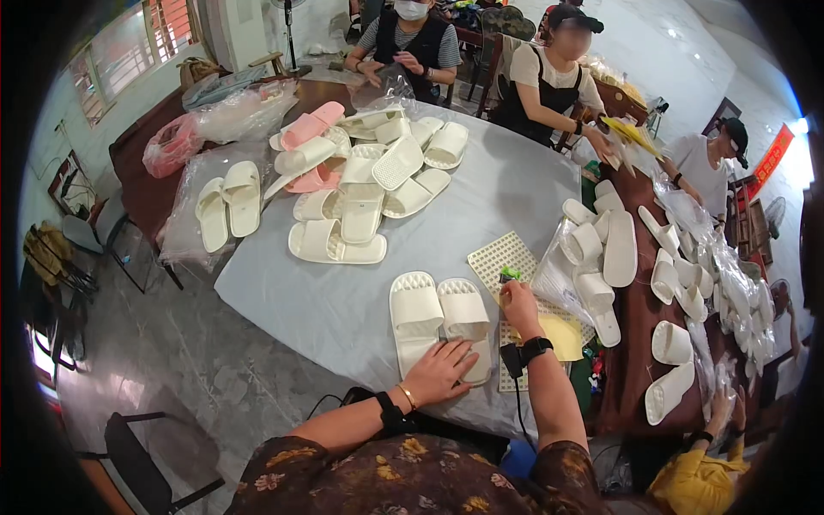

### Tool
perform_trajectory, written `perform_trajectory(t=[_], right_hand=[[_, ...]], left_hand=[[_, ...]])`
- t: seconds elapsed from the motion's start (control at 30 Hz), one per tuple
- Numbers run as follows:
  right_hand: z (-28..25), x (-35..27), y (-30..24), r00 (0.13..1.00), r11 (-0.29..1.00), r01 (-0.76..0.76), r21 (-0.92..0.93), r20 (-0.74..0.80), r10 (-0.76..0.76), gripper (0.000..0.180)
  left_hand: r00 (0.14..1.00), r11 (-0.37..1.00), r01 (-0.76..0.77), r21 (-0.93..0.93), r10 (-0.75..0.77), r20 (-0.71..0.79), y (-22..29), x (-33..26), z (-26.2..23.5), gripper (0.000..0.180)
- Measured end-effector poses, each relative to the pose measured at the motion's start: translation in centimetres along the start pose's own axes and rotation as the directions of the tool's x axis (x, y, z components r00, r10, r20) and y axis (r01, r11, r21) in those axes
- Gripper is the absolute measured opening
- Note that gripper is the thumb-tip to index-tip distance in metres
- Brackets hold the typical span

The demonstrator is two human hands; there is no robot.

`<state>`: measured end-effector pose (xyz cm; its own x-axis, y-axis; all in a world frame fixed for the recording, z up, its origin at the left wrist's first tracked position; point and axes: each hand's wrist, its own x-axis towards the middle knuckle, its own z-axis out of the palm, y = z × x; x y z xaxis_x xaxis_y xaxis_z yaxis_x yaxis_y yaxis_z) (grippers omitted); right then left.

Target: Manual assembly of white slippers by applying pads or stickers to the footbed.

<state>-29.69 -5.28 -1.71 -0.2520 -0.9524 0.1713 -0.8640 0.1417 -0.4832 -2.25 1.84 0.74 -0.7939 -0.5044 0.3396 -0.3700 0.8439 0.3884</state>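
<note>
In the head view, lays the left hand [440, 372] palm down and loosely open across the heel ends of a cream slipper pair [418, 319], without closing round either slipper. Has this pair directly in front, side by side on a grey table cover [330, 313], toes pointing away. Reaches with the right hand [520, 311] just right of the pair, over a cream perforated board [487, 256], fingertips bent toward a small green-and-black item [508, 275]; cannot tell at this size whether gripping or merely touching. Has a yellow sheet [560, 336] near the right wrist, also right of the pair. Faces a heap of cream and pink slippers [360, 189] beyond and left of the pair, with more cream slippers [620, 249] to its right, some beside clear plastic. Shares the room with co-workers [549, 90] beyond the pair.
</note>
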Motion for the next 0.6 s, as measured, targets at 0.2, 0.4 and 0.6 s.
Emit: perform_trajectory(t=[0.2,0.4,0.6], right_hand=[[0.2,0.2,0.4,0.999,0.999,-0.033,0.012,-0.040,0.033,0.016],[0.4,1.6,0.8,1.000,0.993,-0.013,0.119,-0.016,0.015,0.017],[-0.2,0.8,0.6,0.996,0.992,-0.084,0.095,0.047,0.080,0.016]], left_hand=[[0.999,1.000,-0.001,-0.006,0.001,0.043,-0.3,0.4,0.3,0.061],[0.998,1.000,0.017,0.010,-0.017,0.052,-0.8,0.7,0.0,0.060],[1.000,1.000,-0.001,0.019,0.001,0.015,-0.2,1.0,0.1,0.059]])
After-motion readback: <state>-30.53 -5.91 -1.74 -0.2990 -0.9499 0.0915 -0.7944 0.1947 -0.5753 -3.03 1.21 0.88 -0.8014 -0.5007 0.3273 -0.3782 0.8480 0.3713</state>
